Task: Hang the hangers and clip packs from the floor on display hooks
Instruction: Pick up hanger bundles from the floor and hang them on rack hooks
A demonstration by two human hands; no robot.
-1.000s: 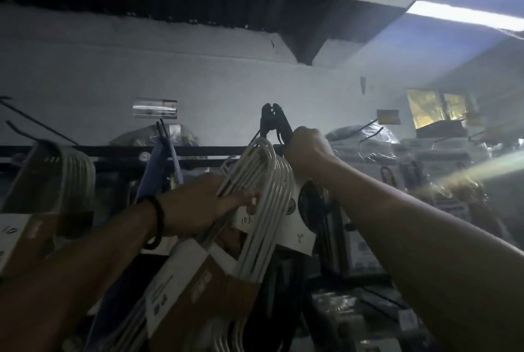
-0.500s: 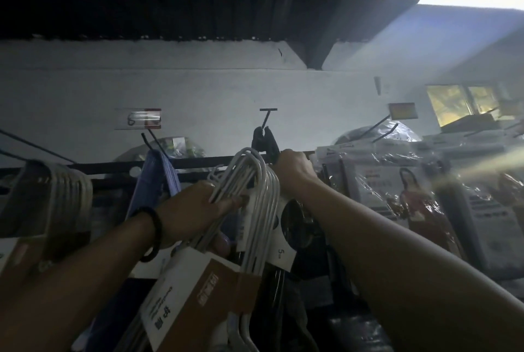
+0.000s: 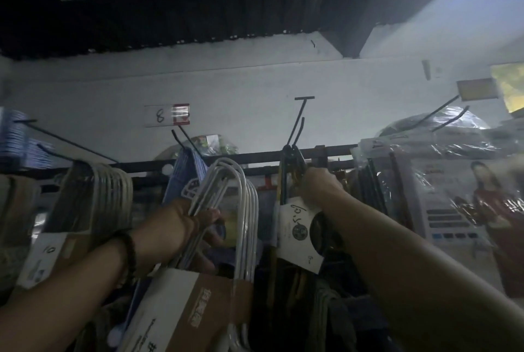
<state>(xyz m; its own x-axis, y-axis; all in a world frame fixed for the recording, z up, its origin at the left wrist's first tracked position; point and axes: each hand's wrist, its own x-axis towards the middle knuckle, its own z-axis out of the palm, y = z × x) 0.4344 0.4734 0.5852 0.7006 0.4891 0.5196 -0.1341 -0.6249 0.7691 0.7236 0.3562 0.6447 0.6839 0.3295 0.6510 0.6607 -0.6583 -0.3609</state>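
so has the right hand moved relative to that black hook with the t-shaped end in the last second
Yes. The right hand was level with the base of the black hook; now it sits lower and to the right, gripping the dark clip pack.

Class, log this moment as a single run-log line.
left hand: holds white hanger bundle | right hand: grips dark hanger pack at display hook | bundle: unhung

Dark hanger pack (image 3: 292, 161) now lower, on display hook (image 3: 296, 127).
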